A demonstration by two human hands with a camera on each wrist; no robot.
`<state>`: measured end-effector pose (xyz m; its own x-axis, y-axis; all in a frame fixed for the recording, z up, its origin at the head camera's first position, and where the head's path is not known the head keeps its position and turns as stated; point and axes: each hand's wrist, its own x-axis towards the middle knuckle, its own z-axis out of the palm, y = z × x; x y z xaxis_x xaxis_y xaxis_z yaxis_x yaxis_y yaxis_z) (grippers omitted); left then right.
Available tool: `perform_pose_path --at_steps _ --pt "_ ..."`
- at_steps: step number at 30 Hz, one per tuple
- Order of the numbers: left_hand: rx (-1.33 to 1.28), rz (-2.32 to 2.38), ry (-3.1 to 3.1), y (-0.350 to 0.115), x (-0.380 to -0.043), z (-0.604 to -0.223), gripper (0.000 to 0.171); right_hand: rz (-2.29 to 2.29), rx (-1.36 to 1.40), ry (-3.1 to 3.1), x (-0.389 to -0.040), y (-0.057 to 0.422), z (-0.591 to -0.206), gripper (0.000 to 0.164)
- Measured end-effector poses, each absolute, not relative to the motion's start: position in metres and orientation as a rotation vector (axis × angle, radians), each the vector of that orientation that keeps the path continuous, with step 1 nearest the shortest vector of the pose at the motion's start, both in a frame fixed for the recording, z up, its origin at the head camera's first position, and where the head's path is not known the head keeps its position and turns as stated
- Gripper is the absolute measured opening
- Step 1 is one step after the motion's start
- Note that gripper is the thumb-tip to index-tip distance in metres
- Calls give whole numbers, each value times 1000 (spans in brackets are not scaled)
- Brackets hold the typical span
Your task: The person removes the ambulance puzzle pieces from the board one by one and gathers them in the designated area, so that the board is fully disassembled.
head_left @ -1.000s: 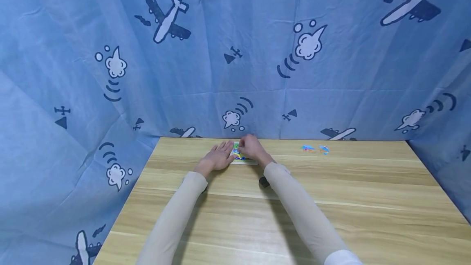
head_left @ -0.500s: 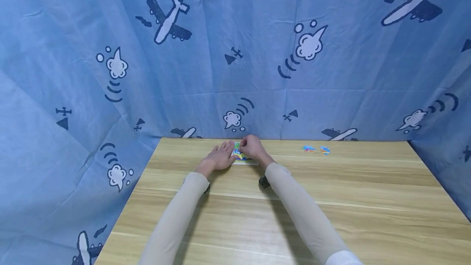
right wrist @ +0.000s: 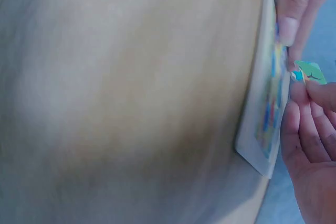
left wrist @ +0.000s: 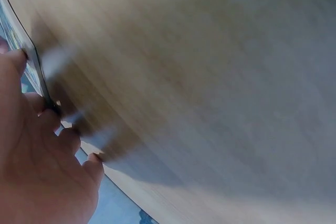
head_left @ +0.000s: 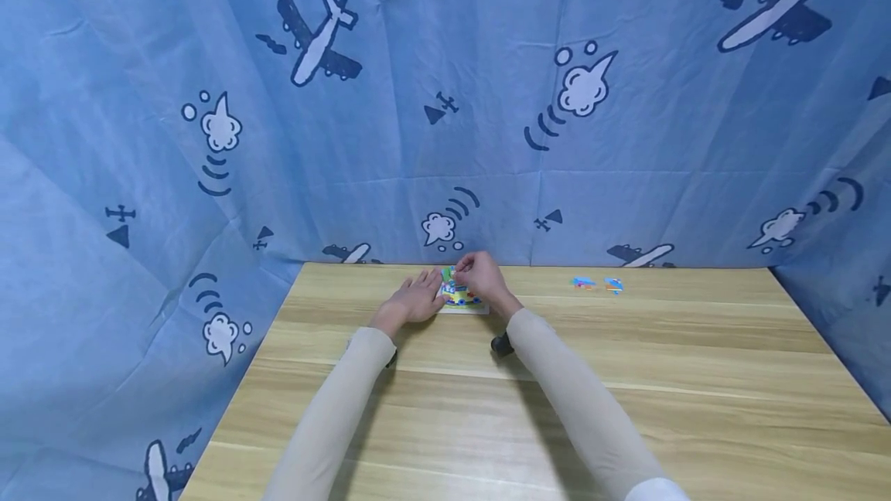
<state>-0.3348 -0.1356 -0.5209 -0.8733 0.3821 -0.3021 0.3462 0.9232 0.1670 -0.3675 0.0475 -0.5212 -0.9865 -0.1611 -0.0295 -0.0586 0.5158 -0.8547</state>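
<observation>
A small puzzle board (head_left: 463,311) with a white border and a bright picture lies near the table's far edge. My left hand (head_left: 415,298) rests with its fingers extended at the board's left side; the left wrist view catches its fingertips (left wrist: 94,169) along the board's edge. Over the upper right of the board, my right hand (head_left: 483,279) pinches a green puzzle piece (right wrist: 312,72) between thumb and finger. That piece is raised off the board in the right wrist view. My right hand covers part of the picture.
Right of the board lie two loose colourful puzzle pieces, one blue and pink (head_left: 583,282) and one blue and orange (head_left: 613,284). A blue curtain (head_left: 487,138) with printed planes hangs just behind the wooden table (head_left: 668,362).
My right hand has risen a little from the board and shifted slightly right, uncovering more of the picture. My left hand stays in place.
</observation>
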Motion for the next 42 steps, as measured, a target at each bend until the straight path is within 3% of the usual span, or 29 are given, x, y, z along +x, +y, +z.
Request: perform_pose_path --at_steps 6,24,42 --pt "528 175 2760 -135 -335 -524 68 -1617 -302 2566 -368 64 -515 32" --pt "487 205 2713 -139 -340 -535 70 -1791 -155 2365 -375 135 -503 26" --pt "525 222 2730 -136 -332 -522 69 -1559 -151 2480 -368 204 -500 29"
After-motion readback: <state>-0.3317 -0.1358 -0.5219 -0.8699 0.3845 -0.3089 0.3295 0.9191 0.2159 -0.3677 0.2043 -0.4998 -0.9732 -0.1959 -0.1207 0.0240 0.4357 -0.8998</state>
